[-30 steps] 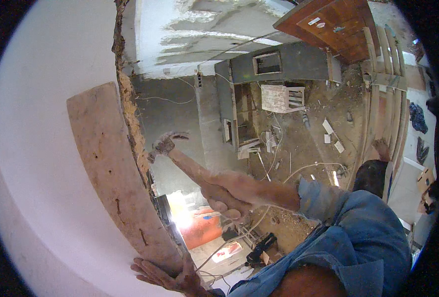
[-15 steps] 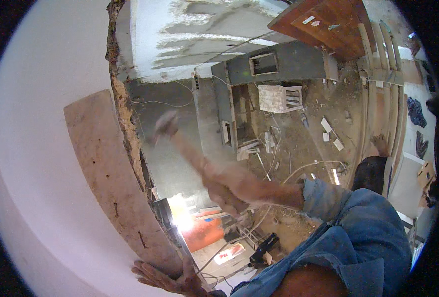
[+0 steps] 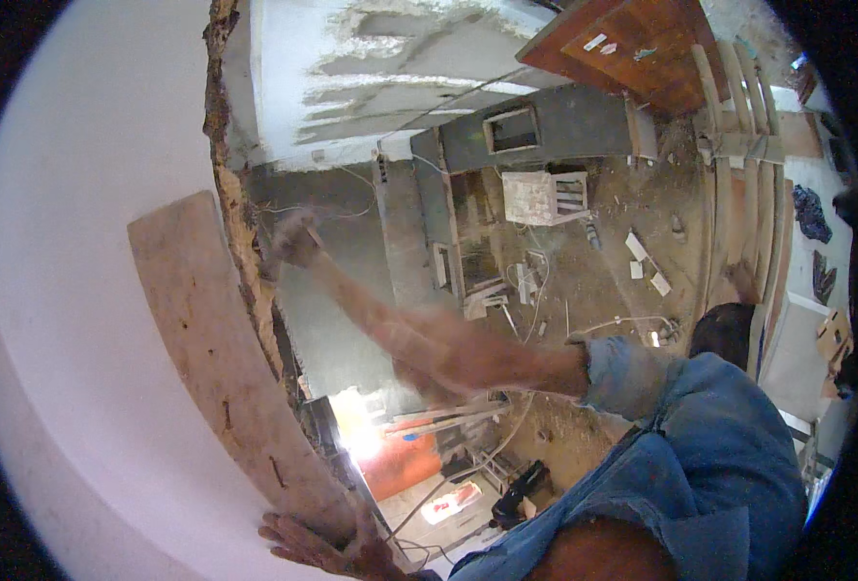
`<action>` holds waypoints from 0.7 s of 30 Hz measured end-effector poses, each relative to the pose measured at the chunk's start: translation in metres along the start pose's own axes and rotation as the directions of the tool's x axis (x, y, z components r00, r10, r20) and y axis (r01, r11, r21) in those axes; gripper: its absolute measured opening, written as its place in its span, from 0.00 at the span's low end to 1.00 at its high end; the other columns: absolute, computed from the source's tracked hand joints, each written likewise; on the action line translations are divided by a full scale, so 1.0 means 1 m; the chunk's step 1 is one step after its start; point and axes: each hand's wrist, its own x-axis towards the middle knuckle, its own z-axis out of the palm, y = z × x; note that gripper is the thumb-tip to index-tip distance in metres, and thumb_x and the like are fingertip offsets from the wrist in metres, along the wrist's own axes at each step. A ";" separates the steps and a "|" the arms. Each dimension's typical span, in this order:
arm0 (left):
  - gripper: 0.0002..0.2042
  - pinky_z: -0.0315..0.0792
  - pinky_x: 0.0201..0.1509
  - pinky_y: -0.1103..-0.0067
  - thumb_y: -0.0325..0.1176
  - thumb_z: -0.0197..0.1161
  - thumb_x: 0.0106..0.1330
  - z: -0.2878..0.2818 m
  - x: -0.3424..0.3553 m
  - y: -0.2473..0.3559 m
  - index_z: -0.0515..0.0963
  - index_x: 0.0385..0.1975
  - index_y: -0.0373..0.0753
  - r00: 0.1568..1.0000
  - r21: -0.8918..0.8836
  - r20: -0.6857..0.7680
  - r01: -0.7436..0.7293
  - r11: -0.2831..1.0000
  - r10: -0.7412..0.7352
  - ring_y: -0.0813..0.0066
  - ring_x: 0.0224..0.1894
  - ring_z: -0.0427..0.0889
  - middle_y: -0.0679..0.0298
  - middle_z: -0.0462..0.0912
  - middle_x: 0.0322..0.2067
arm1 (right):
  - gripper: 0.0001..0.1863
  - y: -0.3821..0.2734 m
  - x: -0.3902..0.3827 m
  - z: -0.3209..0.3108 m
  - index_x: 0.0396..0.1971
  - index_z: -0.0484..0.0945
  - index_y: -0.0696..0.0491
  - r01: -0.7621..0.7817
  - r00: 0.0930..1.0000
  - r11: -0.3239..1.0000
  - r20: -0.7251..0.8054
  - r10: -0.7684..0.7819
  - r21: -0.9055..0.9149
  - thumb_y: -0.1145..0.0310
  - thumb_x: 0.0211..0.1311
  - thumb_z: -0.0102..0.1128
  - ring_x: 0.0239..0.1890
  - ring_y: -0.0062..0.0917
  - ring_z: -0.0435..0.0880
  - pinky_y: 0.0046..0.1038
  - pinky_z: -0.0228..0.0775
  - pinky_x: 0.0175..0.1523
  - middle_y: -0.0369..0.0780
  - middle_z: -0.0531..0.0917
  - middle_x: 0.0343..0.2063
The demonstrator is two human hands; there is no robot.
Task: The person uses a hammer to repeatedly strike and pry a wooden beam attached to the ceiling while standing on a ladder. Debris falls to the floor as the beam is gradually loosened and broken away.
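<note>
A long, flat wooden board (image 3: 211, 320) lies along the white wall surface on the left, close to a ragged broken edge; a few nails or dark nail marks run down it. My left hand (image 3: 322, 550) holds the board's lower end, thumb on one side and fingers spread on the other. My right hand (image 3: 434, 358), blurred by motion, is closed around the handle of a hammer (image 3: 337, 281). The hammer's smeared head is beside the ragged edge, right of the board's upper part; whether it touches the edge I cannot tell.
Down below lies a dirt floor with debris, cables and a whitish wooden stool (image 3: 530, 198). Long planks (image 3: 766, 213) stand at the right, near a foot. A brown wooden panel (image 3: 632, 53) is at the top. A bright lamp (image 3: 359, 431) glares beside an orange object (image 3: 400, 460).
My right hand has swung the hammer left, bringing its head nearer the ragged wall edge. The left hand stays on the board's lower end, and the view has shifted slightly.
</note>
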 end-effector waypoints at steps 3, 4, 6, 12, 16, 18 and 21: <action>0.50 0.40 0.74 0.47 0.57 0.74 0.51 0.000 0.000 0.000 0.63 0.67 0.29 0.999 0.045 0.039 -0.008 0.999 0.006 0.42 0.72 0.58 0.46 0.65 0.67 | 0.23 0.011 0.010 0.000 0.36 0.72 0.55 0.106 0.994 0.986 0.005 -0.106 -0.127 0.47 0.75 0.43 0.15 0.22 0.75 0.28 0.66 0.16 0.35 0.73 0.19; 0.50 0.39 0.75 0.47 0.57 0.74 0.51 0.002 0.000 0.000 0.63 0.68 0.29 0.999 0.055 0.037 0.006 0.998 -0.008 0.42 0.72 0.58 0.46 0.65 0.68 | 0.22 0.014 0.018 0.002 0.36 0.72 0.55 0.233 0.971 0.964 -0.015 -0.237 -0.127 0.48 0.75 0.43 0.16 0.22 0.74 0.28 0.67 0.17 0.35 0.72 0.19; 0.49 0.39 0.75 0.48 0.57 0.74 0.51 0.003 -0.001 -0.001 0.63 0.68 0.29 1.000 -0.020 0.016 0.020 1.000 -0.020 0.42 0.73 0.57 0.46 0.65 0.68 | 0.21 0.017 0.023 0.005 0.37 0.72 0.55 0.454 0.885 0.886 -0.065 -0.461 -0.096 0.50 0.75 0.44 0.17 0.22 0.72 0.28 0.67 0.20 0.35 0.71 0.19; 0.49 0.38 0.75 0.48 0.58 0.73 0.52 0.002 -0.001 -0.003 0.62 0.68 0.30 1.000 -0.052 0.000 0.001 0.999 -0.001 0.42 0.73 0.56 0.46 0.65 0.68 | 0.23 -0.003 0.001 0.005 0.38 0.69 0.54 0.027 1.000 0.980 -0.004 -0.026 0.196 0.47 0.76 0.41 0.10 0.19 0.70 0.25 0.61 0.12 0.34 0.70 0.14; 0.49 0.38 0.75 0.48 0.58 0.73 0.52 0.004 0.001 -0.001 0.62 0.68 0.29 1.000 -0.059 0.002 0.031 0.998 -0.031 0.42 0.73 0.56 0.46 0.64 0.68 | 0.23 -0.007 -0.006 0.020 0.40 0.69 0.53 0.170 0.984 0.930 -0.105 -0.143 0.325 0.45 0.76 0.41 0.10 0.19 0.69 0.24 0.60 0.13 0.33 0.70 0.14; 0.49 0.39 0.75 0.49 0.58 0.73 0.52 0.005 0.002 0.000 0.63 0.68 0.29 0.999 -0.058 -0.018 0.031 0.998 -0.032 0.42 0.73 0.56 0.46 0.64 0.68 | 0.23 -0.003 -0.006 0.020 0.40 0.70 0.53 0.003 0.995 0.989 0.097 -0.017 0.147 0.45 0.76 0.42 0.11 0.19 0.70 0.24 0.61 0.14 0.33 0.71 0.16; 0.49 0.40 0.75 0.48 0.59 0.72 0.52 0.005 0.001 -0.001 0.63 0.67 0.29 1.000 -0.047 -0.015 0.016 0.999 -0.017 0.42 0.73 0.56 0.45 0.64 0.68 | 0.23 0.004 -0.007 0.012 0.43 0.70 0.54 0.056 0.998 0.955 -0.037 -0.047 0.293 0.46 0.76 0.42 0.14 0.19 0.71 0.24 0.62 0.17 0.33 0.73 0.19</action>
